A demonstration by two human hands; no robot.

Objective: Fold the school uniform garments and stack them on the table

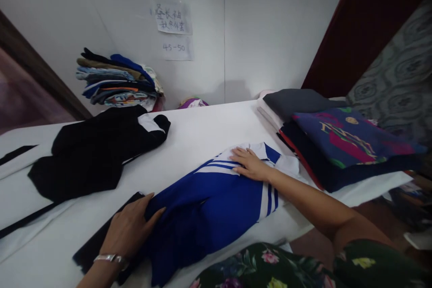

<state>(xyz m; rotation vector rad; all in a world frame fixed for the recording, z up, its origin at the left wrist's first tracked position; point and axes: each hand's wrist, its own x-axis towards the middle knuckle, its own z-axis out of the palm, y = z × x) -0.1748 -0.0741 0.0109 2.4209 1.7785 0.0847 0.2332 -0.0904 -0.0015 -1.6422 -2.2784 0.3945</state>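
Observation:
A blue jacket [219, 207] with white shoulders and blue-and-white stripes lies across the table in front of me, partly folded on itself. My right hand [251, 164] rests on its white, striped upper part, palm down with fingers spread. My left hand [130, 225], wearing a silver bracelet, lies over the jacket's left edge, thumb apart from the fingers; its fingertips are partly hidden. Beneath and left of this hand is a black piece of cloth [97, 238]; whether it belongs to the jacket I cannot tell.
A black garment [91, 153] lies at the left of the white table [205, 128]. Folded clothes [118, 81] are stacked behind it by the wall. On the right stands another pile of folded clothes [351, 139]. Handwritten paper signs [173, 20] hang on the wall.

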